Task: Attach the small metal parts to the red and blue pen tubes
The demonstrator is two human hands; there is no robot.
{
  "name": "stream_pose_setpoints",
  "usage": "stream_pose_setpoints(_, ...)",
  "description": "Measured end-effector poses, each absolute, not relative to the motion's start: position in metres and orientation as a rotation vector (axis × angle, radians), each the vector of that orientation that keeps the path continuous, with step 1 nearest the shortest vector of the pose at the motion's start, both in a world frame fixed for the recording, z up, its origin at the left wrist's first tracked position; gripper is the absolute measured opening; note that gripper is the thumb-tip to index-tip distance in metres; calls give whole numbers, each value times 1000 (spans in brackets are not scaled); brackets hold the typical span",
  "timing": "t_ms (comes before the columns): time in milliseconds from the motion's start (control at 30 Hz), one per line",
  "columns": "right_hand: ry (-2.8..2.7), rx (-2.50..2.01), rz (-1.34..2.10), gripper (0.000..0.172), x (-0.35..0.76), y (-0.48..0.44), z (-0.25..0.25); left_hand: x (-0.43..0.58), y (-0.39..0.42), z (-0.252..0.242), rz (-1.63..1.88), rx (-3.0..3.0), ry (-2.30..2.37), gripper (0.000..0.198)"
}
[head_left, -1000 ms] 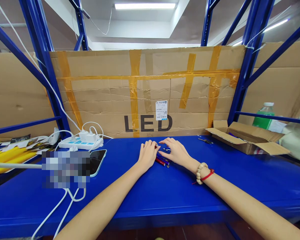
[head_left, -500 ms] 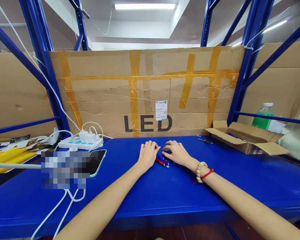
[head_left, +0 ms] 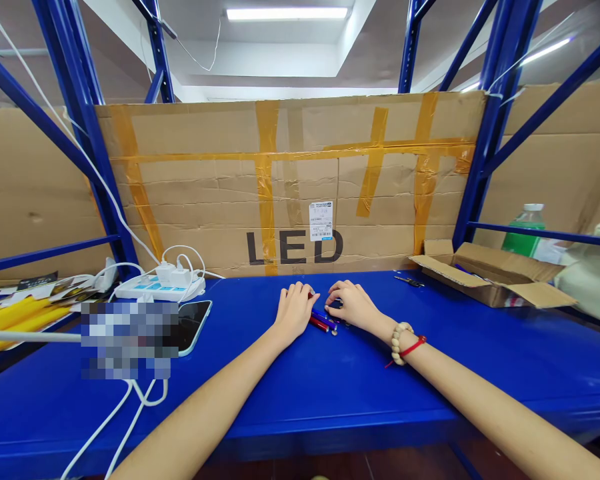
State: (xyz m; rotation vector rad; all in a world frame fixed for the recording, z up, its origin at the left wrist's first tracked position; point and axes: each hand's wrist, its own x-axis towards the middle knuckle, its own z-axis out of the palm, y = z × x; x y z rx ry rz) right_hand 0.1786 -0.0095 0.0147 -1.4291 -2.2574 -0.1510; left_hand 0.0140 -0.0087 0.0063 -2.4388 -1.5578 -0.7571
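Right hand shifted rightward near one red pen.

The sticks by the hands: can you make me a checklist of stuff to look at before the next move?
1. Red stick lies on the table: ok, beside the left hand.
2. Blue stick is close to the red one: ok, right next to it.
3. Left hand has a firm grip: cannot tell, the hand hides what is beneath it.
4. Right hand holds something: cannot tell, its curled fingers are over a small dark thing.
5. Box is open: ok, its flaps are spread.
6. Phone is away from the hands: ok, it lies apart, to the left.
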Motion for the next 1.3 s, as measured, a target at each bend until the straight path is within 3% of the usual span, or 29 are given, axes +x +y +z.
stream_pose_setpoints(267, -2256, -1422, -144, 8, 179, -8, 14, 14, -8, 5, -767, -2434, -1551, 26)
stream_pose_setpoints(633, -1949, -996, -267, 13, 175, -11, 18, 14, -10, 7, -743, -2415, -1558, 26)
stream_pose_setpoints(867, -2087, -773, -434, 15, 173, -11, 17, 13, -10, 6, -665, -2422, -1510, 22)
stream_pose_setpoints(1300, -2199, -750, -433, 13, 172, -10, 15, 13, -12, 8, -622, -2446, -1486, 22)
